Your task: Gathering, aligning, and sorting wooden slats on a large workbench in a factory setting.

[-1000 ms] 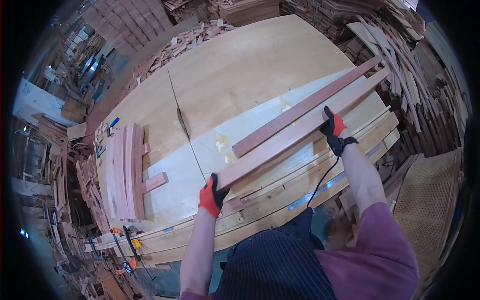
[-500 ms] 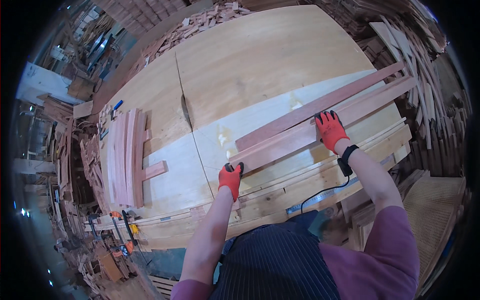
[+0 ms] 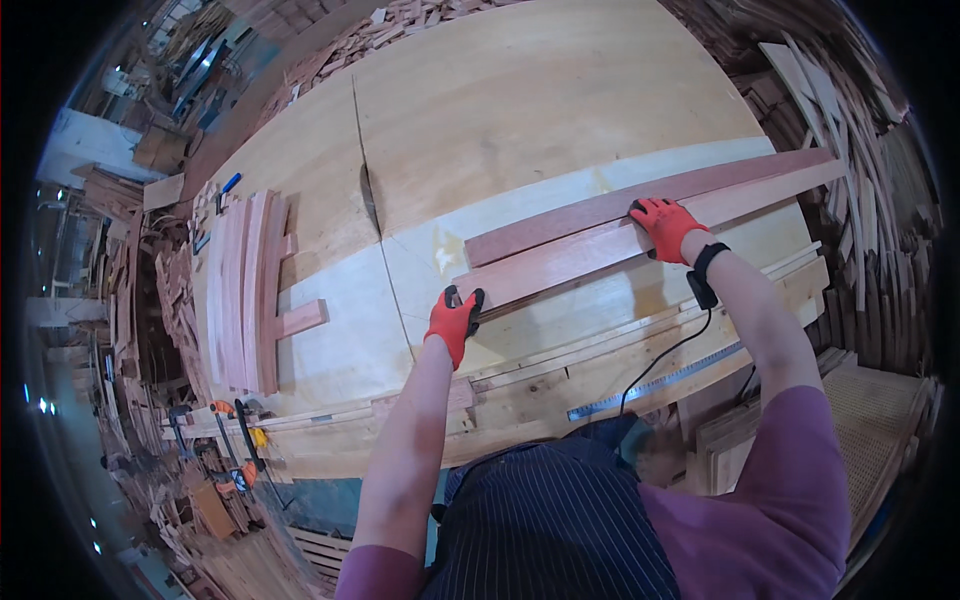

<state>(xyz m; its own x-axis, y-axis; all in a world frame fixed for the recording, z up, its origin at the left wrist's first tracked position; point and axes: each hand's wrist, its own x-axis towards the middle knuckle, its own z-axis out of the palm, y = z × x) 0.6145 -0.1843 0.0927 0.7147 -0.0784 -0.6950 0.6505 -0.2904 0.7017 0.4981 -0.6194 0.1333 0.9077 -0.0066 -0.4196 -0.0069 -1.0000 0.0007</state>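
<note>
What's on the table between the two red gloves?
In the head view, the long reddish board runs between the left hand and right hand; both rest on it. Nothing else lies there.

- We push the long reddish board (image 3: 640, 245) farther onto the table, up against the other board (image 3: 650, 200).
- Our right hand (image 3: 665, 225) now lies flat on it.
</note>
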